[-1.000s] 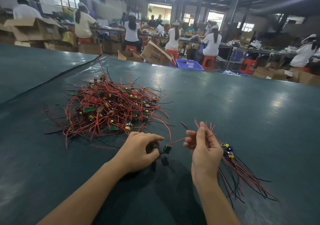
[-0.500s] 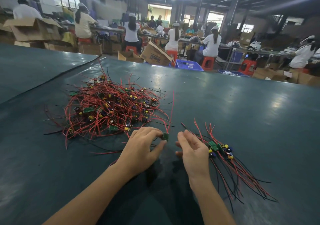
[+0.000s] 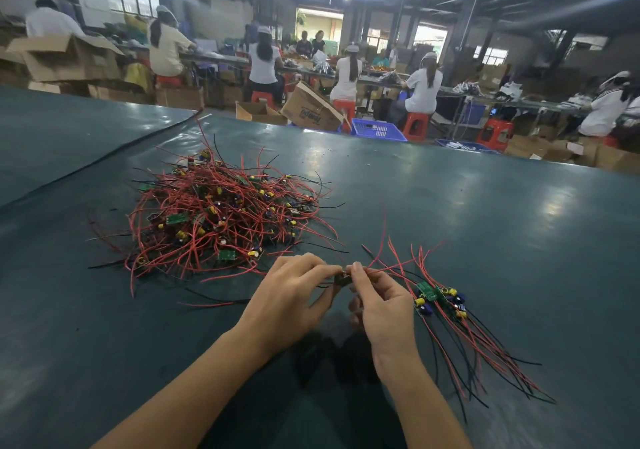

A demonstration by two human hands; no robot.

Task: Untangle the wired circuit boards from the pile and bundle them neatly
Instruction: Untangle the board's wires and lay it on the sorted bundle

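A tangled pile [image 3: 221,220] of small green circuit boards with red and black wires lies on the dark green table [image 3: 485,227], left of centre. To the right lies a sorted bundle [image 3: 446,303] of boards, its wires fanned toward the near right. Between them my left hand [image 3: 294,299] and my right hand [image 3: 381,306] meet. Both pinch one small circuit board [image 3: 343,278] at their fingertips. Its red wire [image 3: 382,240] rises up and to the right. The board is mostly hidden by my fingers.
The table's far edge runs across the view, with cardboard boxes [image 3: 311,109], blue crates [image 3: 377,130] and red stools beyond it. Several people sit at benches in the background. A seam in the table cover [image 3: 104,161] crosses the far left.
My hands have come together above the table; the right hand has joined the left on the small board. The bundle at right lies still.
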